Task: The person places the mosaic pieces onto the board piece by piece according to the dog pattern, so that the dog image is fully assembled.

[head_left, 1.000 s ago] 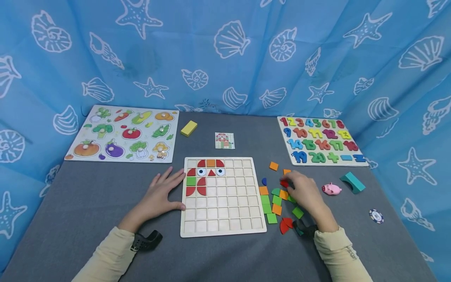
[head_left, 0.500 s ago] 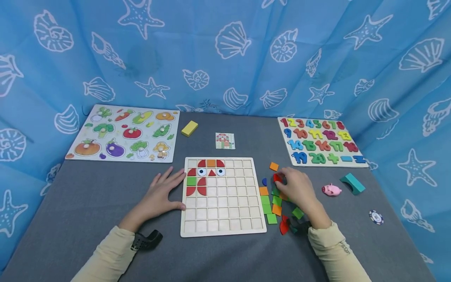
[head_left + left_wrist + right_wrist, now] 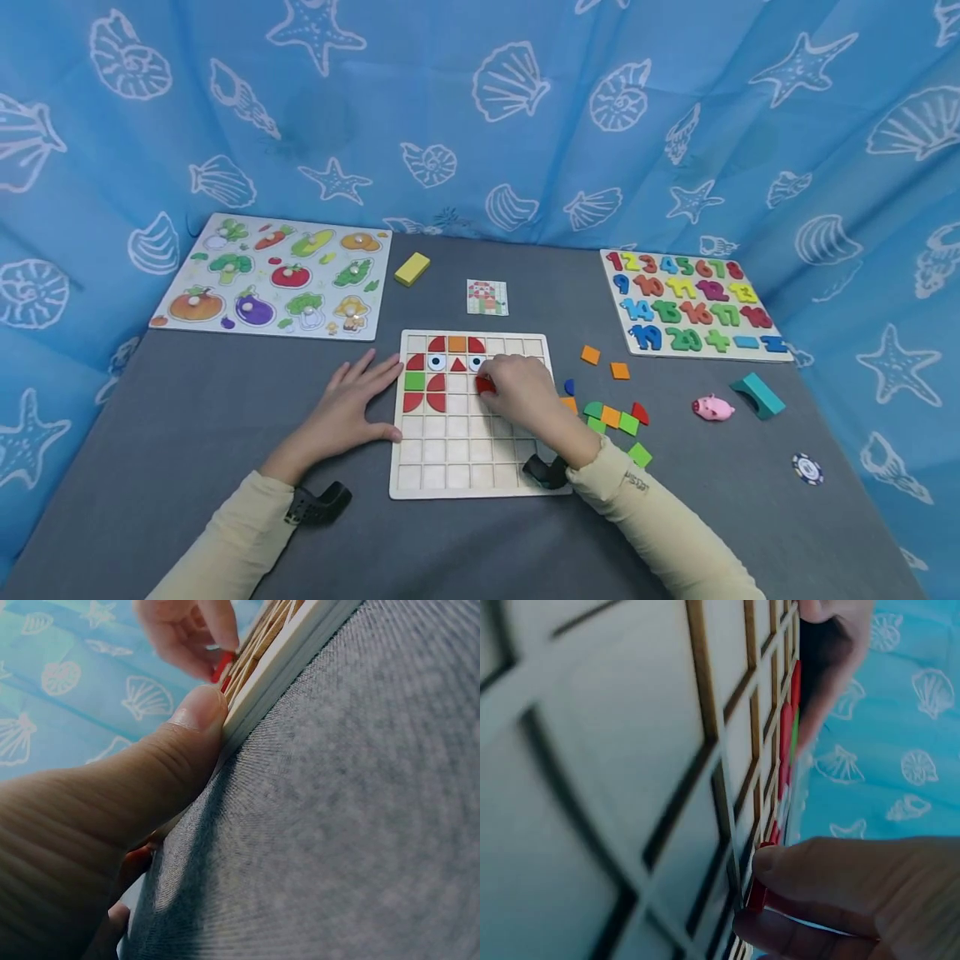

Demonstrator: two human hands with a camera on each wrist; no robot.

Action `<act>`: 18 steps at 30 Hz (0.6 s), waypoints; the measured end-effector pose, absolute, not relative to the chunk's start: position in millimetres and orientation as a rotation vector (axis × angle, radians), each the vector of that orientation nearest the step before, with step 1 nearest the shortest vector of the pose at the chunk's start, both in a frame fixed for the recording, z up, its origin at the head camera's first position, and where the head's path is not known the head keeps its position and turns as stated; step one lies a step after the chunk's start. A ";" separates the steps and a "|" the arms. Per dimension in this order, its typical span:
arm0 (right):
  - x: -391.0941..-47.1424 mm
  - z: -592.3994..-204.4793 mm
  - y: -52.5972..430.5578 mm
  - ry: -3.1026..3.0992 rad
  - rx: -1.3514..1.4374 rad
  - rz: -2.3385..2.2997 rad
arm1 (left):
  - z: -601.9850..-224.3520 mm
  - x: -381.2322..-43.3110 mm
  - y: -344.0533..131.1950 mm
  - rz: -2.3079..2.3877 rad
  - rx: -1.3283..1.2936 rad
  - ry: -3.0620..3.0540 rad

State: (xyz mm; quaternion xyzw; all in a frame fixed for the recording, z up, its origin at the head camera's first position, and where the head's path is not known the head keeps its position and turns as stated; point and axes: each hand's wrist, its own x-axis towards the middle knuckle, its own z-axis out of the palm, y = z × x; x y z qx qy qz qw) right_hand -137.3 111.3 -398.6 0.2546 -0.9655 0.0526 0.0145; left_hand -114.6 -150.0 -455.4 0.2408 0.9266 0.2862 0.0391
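Right hand (image 3: pixel 521 392) pinches a red piece (image 3: pixel 485 386) thumb-to-finger over the grid board (image 3: pixel 457 452), apparently for fine control. Left hand (image 3: pixel 345 411), gripping nothing, lies spread against the grid board's left edge, presumably to steady it

Blue curtain (image 3: pixel 442 108) (shell-printed), grey tabletop (image 3: pixel 187 408)

Back left: vegetable board (image 3: pixel 260 281), yellow block (image 3: pixel 412 269) just off its right edge. Back right: number board (image 3: pixel 731 353). In front of that, pink pig (image 3: pixel 713 408) near teal arch (image 3: pixel 759 395); round chip (image 3: pixel 807 469) nearest. Blue curtain (image 3: pixel 450 100), white shells, behind.
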 end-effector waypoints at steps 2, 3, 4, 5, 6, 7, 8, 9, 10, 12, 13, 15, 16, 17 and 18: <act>-138.9 -400.0 107.0 -3.021 0.770 0.159 | -455.3 -115.4 -149.8 0.891 0.742 2.840; -139.6 -400.7 105.2 -3.030 0.756 0.162 | -455.3 -115.5 -150.0 0.895 0.741 2.838; -140.0 -401.5 104.3 -3.039 0.733 0.166 | -455.0 -115.9 -149.6 0.897 0.744 2.834; -140.3 -401.6 103.5 -3.047 0.718 0.183 | -454.9 -116.2 -149.4 0.899 0.746 2.831; -140.8 -401.8 102.8 -3.053 0.702 0.199 | -454.7 -116.4 -149.2 0.900 0.746 2.828; -141.5 -402.0 102.2 -3.059 0.692 0.205 | -454.4 -116.5 -149.1 0.894 0.743 2.826; -142.0 -401.8 101.5 -3.067 0.682 0.218 | -454.4 -116.5 -149.1 0.885 0.741 2.826; -142.4 -401.6 100.9 -3.076 0.674 0.225 | -454.4 -116.6 -149.2 0.879 0.741 2.826; -142.6 -401.1 100.4 -3.083 0.668 0.231 | -454.5 -116.6 -149.4 0.875 0.739 2.825; -142.2 -399.7 101.0 -3.098 0.656 0.241 | -454.6 -116.3 -149.7 0.869 0.734 2.827; -141.5 -398.7 102.6 -3.105 0.645 0.244 | -454.8 -116.1 -149.9 0.868 0.730 2.826; -138.5 -395.4 110.3 -3.121 0.598 0.253 | -455.1 -115.7 -149.9 0.871 0.728 2.825; -136.3 -392.8 116.6 -3.127 0.562 0.263 | -455.2 -115.5 -149.8 0.873 0.727 2.824; -133.8 -390.3 125.4 -3.132 0.521 0.274 | -455.3 -115.4 -149.5 0.874 0.729 2.824; -131.0 -387.8 136.1 -3.135 0.476 0.296 | -455.4 -115.4 -149.2 0.874 0.731 2.823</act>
